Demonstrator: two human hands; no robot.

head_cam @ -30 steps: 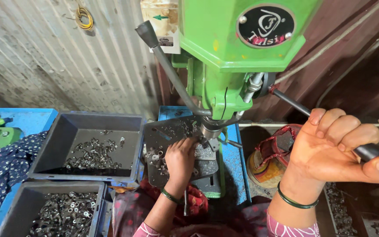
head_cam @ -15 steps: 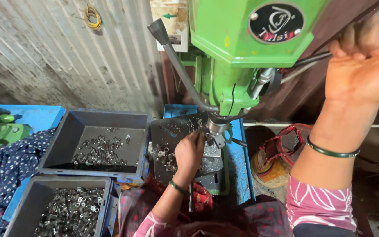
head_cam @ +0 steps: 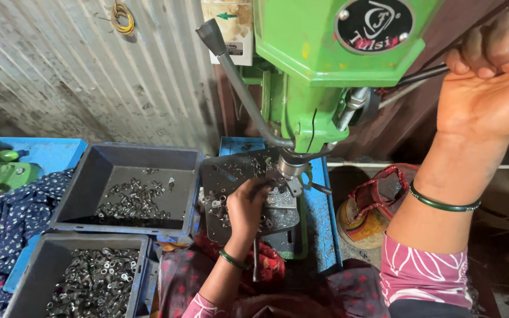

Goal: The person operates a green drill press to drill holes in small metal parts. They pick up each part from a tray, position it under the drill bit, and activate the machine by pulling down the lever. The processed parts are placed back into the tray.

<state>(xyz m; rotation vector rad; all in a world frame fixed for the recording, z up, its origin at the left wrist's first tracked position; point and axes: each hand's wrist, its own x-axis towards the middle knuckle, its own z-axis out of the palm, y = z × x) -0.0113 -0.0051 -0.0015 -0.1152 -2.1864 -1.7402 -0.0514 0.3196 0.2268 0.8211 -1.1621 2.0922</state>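
Steel, small and stiff — the part [head_cam: 273, 187] sits on the drill plate [head_cam: 231, 176] under the spindle [head_cam: 293, 168], pinched by the left hand [head_cam: 247, 206] at its edge. Light but probably oily and sharp-edged. The right hand [head_cam: 490, 88] is wrapped tight round the feed lever [head_cam: 422, 75], far right.

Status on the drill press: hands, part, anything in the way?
Right hand grips feed lever. Left hand at small part under spindle, on press table. Loose metal parts scattered by fingers.
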